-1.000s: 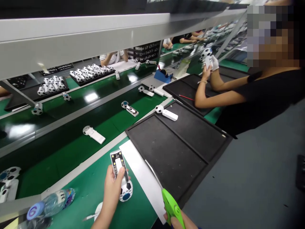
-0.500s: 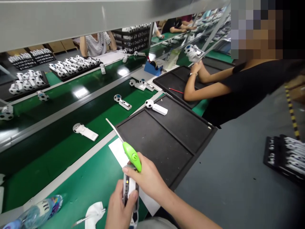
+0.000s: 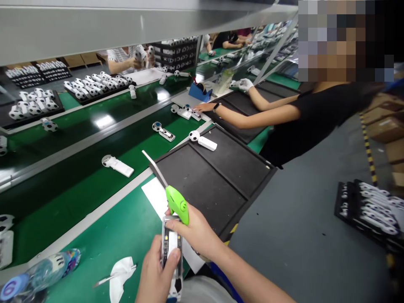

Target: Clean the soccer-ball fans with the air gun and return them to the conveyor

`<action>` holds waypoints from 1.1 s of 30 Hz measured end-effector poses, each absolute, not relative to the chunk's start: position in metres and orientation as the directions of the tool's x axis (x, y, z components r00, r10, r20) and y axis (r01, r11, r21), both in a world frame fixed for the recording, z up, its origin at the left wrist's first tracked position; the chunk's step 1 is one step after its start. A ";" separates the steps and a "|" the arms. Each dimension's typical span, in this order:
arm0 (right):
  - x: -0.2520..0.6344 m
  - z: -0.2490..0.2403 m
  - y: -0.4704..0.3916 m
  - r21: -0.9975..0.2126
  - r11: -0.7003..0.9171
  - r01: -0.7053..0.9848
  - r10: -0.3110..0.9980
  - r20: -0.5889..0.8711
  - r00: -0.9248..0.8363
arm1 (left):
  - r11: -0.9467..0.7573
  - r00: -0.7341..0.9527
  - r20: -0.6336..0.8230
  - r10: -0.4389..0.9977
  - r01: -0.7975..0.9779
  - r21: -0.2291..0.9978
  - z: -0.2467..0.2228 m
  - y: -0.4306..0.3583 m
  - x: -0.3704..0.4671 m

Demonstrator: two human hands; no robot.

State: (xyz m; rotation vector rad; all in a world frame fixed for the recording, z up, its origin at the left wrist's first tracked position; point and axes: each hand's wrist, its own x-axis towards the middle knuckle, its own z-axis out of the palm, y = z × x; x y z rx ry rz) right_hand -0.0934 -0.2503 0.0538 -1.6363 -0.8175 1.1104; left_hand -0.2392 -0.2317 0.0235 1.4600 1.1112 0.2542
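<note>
My left hand [image 3: 158,269] is closed round an opened white device [image 3: 173,240] with a soccer-ball end, which points down toward me. Electronic parts and yellow spots show inside its case. In my right hand [image 3: 198,233] is a green-handled lighter [image 3: 176,203] with a long bent metal tube, pointing up and away to the left. The right thumb rests on the device's far end; the other right fingers are mostly hidden. Under the hands lies a sheet of white paper [image 3: 154,193]. A white tissue [image 3: 119,277] with a thin metal tool [image 3: 105,280] across it lies to the left.
A black tray [image 3: 205,181] holds one soccer-ball device [image 3: 206,144]. Along the green conveyor [image 3: 78,181] lie more, including a white one [image 3: 118,165]. A plastic bottle [image 3: 47,271] lies front left. A co-worker's arm [image 3: 252,118] reaches across from the right.
The device in my left hand has turned so its open inside faces up more. The lighter has tilted slightly. The co-worker's hands have moved apart, one reaching to devices on the conveyor.
</note>
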 end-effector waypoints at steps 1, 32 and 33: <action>-0.095 0.055 -0.252 -0.943 -0.332 0.025 0.885 -0.302 0.354 | 0.177 0.518 -0.435 0.737 0.473 0.863 0.023 -0.234 -0.240; -0.068 0.017 -0.308 -0.845 -0.535 -0.006 0.818 -0.520 0.247 | 0.743 0.210 -0.741 0.638 0.082 0.664 -0.003 -0.176 -0.226; -0.070 0.019 -0.318 -0.827 -0.562 0.018 0.813 -0.549 0.193 | 0.747 0.141 -0.740 0.657 0.009 0.665 -0.006 -0.166 -0.224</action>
